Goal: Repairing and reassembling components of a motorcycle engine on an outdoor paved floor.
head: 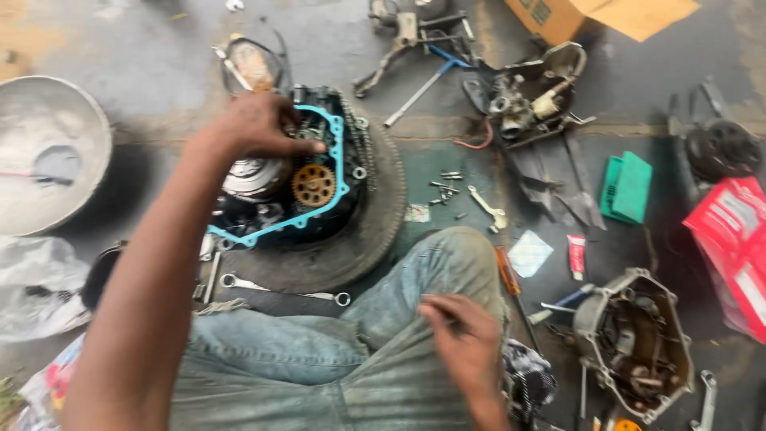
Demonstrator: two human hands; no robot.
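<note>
Engine case (279, 179) with blue gasket (339, 152) lies open on a tyre (375, 231) | left hand (255, 124) pinches a part beside the bronze gear (313, 185); seat squarely, gasket flat | right hand (463, 339) rests empty, loosely curled on knee.

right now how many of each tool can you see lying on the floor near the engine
spanners: 3, one by the tyre, one pale by the screws, one at the lower right edge
screwdrivers: 1
T-handle wrenches: 1
total: 5
</note>
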